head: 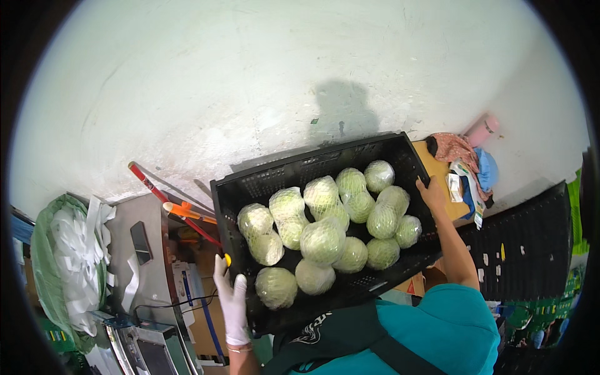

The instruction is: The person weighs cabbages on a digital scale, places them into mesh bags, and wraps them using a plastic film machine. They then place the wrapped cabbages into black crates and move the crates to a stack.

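A black plastic crate is held tilted in front of my body, between my two hands. Inside it lie several round, pale green pieces of produce, wrapped in clear film and netting, some bundled in pairs. My left hand, in a white glove, grips the crate's left end, with its thumb near the rim. At the opposite end, my bare right hand holds the right wall near its upper corner; some of its fingers are hidden.
A grey worktop on the left bears a phone and a green bag with white strips. Red and orange poles lean beside the crate. Cloths and a pink bottle rest on a table at right, near stacked black crates.
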Available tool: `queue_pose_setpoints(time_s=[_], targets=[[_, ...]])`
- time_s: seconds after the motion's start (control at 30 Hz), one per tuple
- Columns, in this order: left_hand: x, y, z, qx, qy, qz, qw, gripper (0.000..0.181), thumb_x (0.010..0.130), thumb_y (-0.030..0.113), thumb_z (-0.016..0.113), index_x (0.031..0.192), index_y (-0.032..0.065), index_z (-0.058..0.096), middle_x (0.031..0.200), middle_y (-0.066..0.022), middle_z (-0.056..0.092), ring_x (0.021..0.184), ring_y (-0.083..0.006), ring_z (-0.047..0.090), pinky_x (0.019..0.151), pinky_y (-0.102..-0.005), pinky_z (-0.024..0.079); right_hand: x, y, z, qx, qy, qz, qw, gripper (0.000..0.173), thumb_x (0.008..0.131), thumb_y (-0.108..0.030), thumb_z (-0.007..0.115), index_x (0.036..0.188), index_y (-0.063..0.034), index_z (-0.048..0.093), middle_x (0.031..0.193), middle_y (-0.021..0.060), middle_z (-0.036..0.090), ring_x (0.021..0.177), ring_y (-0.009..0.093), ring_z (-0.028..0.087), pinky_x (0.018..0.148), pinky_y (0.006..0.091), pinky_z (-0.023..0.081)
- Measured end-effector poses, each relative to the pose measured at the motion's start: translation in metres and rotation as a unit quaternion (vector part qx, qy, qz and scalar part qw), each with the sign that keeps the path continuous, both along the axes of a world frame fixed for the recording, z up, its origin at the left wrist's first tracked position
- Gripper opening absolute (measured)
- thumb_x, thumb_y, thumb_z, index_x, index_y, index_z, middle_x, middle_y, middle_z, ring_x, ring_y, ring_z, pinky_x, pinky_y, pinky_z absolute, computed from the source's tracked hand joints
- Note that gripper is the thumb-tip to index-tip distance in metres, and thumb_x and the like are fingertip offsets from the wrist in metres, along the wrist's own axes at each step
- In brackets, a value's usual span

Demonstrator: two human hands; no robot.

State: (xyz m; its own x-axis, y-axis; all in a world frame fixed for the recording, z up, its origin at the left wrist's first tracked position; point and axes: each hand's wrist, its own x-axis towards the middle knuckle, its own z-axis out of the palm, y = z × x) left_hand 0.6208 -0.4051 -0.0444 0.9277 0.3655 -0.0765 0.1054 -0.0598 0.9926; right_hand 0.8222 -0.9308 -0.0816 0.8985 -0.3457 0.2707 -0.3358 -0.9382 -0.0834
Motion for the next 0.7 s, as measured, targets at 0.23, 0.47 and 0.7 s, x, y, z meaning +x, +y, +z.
queue_pose_setpoints(time_s=[0.23,0.47,0.7], targets=[[0.04,0.016,-0.018,-0.073,0.14,0.004,0.987,0.019,0.099,0.015,0.048,0.113,0.0021,0.052,0.077,-0.0053,0.06,0.056,-0.0094,0.054,0.049,-0.0216,0.041,0.01,-0.035,0.021,0.591,0.218,-0.004,0.776,0.029,0.091,-0.03,0.066,0.097,-0.0092,0.046,0.061,0.0002,0.047,0.043,0.011,0.044,0.039,0.0278,0.036],[0.035,-0.01,0.002,0.021,0.183,0.042,0.982,0.021,0.095,0.015,0.057,0.114,0.0045,0.055,0.067,0.0011,0.054,0.05,-0.0062,0.047,0.044,-0.0211,0.037,0.011,-0.044,0.026,0.649,0.19,0.004,0.737,0.03,0.09,-0.029,0.067,0.099,-0.0111,0.044,0.059,-0.0043,0.04,0.043,0.007,0.037,0.039,0.0243,0.032],[-0.036,-0.041,0.008,0.023,0.154,0.101,0.983,0.03,0.094,0.014,0.058,0.122,0.0037,0.054,0.069,0.0023,0.053,0.051,-0.0048,0.045,0.045,-0.0207,0.034,0.003,-0.05,0.012,0.624,0.172,0.072,0.758,0.029,0.089,-0.029,0.068,0.089,-0.0118,0.045,0.059,-0.0036,0.043,0.041,0.007,0.039,0.038,0.0246,0.032]])
